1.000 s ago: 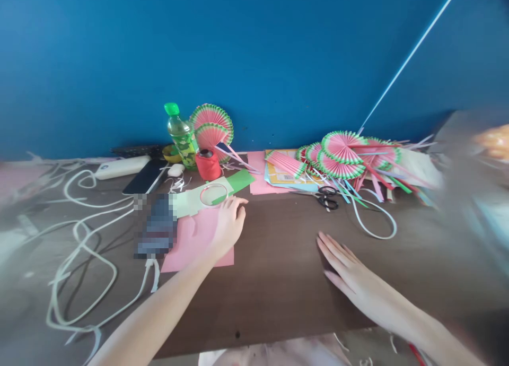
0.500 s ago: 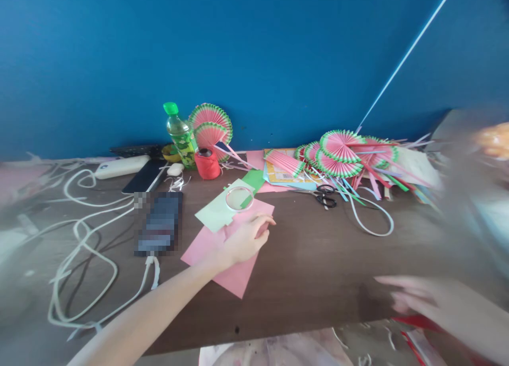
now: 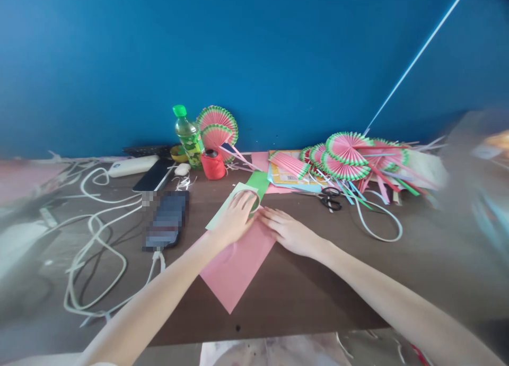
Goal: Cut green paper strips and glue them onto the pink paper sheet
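Note:
My left hand (image 3: 235, 218) lies with its fingers stretched out over the pale green paper (image 3: 221, 211). Under and beside those fingers is a pale ring that looks like a tape roll (image 3: 257, 202), partly hidden. My right hand (image 3: 292, 233) rests flat, fingers extended, on the right corner of a pink sheet of paper (image 3: 234, 273). The fingertips of both hands are close together, near the pink sheet's upper part. A darker green paper (image 3: 258, 181) lies just beyond the pale green one.
Pleated pink-and-green paper fans (image 3: 345, 156) lie at the back right, near black scissors (image 3: 331, 198) and a white cord loop (image 3: 397, 233). A green-capped bottle (image 3: 189, 140) and red thread spool (image 3: 213, 165) stand at the back. Phones (image 3: 166, 220) and white cables (image 3: 93, 249) occupy the left.
My right hand has come in from the lower right onto the pink paper. My left hand has moved slightly up and left onto the pale green paper and the ring.

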A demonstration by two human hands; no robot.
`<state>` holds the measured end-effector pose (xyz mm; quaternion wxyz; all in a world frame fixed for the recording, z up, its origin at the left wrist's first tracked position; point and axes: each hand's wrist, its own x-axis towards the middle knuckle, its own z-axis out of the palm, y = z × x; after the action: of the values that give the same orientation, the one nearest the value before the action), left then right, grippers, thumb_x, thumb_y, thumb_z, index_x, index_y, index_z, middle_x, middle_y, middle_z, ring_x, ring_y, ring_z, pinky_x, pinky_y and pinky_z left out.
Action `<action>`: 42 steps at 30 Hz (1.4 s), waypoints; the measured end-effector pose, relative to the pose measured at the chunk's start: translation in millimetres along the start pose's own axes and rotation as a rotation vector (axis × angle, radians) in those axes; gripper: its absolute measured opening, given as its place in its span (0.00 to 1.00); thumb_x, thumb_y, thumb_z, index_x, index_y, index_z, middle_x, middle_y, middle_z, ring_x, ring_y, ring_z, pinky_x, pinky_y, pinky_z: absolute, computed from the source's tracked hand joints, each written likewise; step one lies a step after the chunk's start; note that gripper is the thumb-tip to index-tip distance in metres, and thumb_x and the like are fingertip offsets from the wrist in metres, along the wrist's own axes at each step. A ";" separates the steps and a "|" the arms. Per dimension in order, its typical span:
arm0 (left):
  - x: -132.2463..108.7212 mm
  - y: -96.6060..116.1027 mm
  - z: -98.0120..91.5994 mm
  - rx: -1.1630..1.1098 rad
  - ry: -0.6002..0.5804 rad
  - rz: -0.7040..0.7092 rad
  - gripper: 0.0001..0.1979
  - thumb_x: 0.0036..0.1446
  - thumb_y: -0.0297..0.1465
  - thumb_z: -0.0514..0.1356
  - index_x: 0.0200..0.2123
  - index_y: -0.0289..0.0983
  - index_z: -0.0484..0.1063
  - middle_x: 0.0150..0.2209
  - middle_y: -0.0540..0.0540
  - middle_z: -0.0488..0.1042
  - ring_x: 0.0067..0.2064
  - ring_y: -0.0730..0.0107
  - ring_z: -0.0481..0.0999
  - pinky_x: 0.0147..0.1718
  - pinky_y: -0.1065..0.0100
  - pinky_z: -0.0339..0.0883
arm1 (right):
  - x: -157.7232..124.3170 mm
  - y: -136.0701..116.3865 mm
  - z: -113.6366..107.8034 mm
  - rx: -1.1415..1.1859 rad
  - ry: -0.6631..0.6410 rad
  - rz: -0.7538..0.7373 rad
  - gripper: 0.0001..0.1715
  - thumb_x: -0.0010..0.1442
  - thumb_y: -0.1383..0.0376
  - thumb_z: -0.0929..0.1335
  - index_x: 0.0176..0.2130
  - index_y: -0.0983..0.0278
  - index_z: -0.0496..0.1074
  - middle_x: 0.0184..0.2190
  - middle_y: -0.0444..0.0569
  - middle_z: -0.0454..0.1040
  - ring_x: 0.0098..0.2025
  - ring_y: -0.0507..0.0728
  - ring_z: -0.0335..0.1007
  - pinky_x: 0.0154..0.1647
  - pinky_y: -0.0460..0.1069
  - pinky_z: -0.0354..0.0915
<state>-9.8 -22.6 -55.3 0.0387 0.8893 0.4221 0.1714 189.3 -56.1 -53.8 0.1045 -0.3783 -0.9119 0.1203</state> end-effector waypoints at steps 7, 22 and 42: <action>11.9 -39.9 3.3 0.101 -0.088 0.068 0.21 0.58 0.26 0.47 0.55 0.35 0.60 0.58 0.40 0.61 0.62 0.58 0.52 0.59 0.51 0.45 | -29.4 -2.6 7.4 -0.147 0.028 0.112 0.26 0.63 0.61 0.55 0.59 0.65 0.57 0.61 0.50 0.55 0.63 0.59 0.47 0.62 0.61 0.49; 37.1 -66.3 -17.2 -0.029 -0.069 -0.033 0.25 0.49 0.17 0.44 0.48 0.35 0.68 0.53 0.43 0.68 0.57 0.63 0.61 0.57 0.58 0.52 | -96.2 14.6 -13.9 -0.126 0.079 0.259 0.24 0.56 0.59 0.63 0.53 0.60 0.64 0.52 0.53 0.65 0.55 0.62 0.58 0.53 0.59 0.59; -38.4 -22.3 -14.9 0.035 -0.298 0.031 0.24 0.61 0.34 0.45 0.60 0.37 0.54 0.63 0.42 0.52 0.63 0.65 0.51 0.60 0.60 0.44 | -2.0 17.6 16.6 -0.085 0.044 0.122 0.29 0.64 0.58 0.52 0.61 0.64 0.53 0.63 0.48 0.50 0.64 0.58 0.42 0.63 0.59 0.46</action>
<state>-53.8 -38.8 -56.5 0.0826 0.9120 0.4007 0.0306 197.7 -47.7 -75.0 0.1007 -0.4396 -0.8890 0.0795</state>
